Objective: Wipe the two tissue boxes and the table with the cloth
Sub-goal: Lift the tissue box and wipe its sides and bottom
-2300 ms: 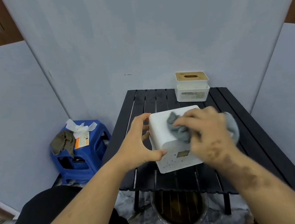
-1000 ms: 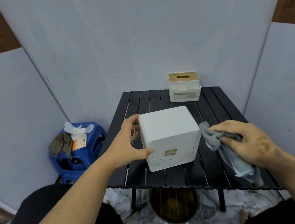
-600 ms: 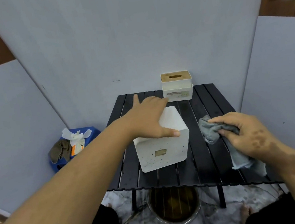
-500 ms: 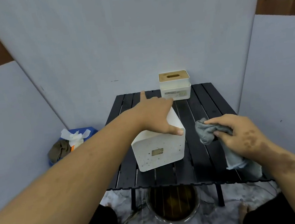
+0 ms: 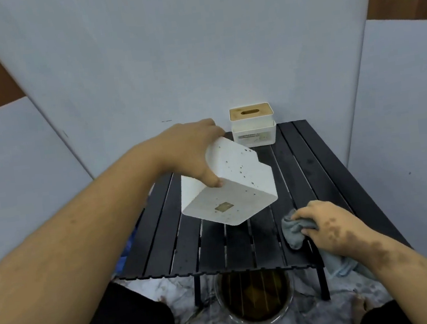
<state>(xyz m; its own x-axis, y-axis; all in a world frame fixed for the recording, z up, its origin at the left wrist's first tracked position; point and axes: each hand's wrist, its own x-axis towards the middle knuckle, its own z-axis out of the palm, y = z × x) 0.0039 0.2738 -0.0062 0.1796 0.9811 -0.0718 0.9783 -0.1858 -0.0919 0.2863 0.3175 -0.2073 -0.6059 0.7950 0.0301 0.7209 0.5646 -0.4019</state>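
Left hand (image 5: 192, 153) gripping speckled white tissue box (image 5: 230, 186), holding it tilted above black slatted table (image 5: 314, 166). Right hand (image 5: 331, 228) clutching grey cloth (image 5: 293, 234) at near right. Wood-lidded tissue box (image 5: 253, 125) sitting far centre.

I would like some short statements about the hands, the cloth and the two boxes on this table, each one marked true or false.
1. The left hand holds the plain white tissue box tilted above the black slatted table. True.
2. The right hand holds nothing. False: its grip is on the grey cloth.
3. The white tissue box with a wooden lid stands at the far edge of the table. True.
4. The grey cloth is pressed on the lifted box. False: it is near the table's front right corner, apart from the box.
5. Dark specks show on the lifted box. True.
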